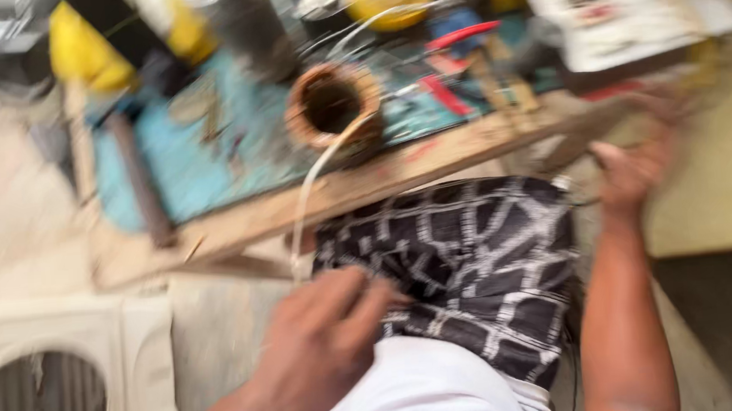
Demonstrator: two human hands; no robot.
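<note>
White cable from left hand up to copper coil.

A single camera, worn on the person's head, looks steeply down over the lap toward a cluttered workbench at twelve o'clock. It sits close: the left hand at six o'clock and the right hand at three o'clock fill much of the blurred, tilted frame.

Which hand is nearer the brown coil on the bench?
Left. The left hand is below the brown coil, by the white cable; the right hand is far right.
</note>
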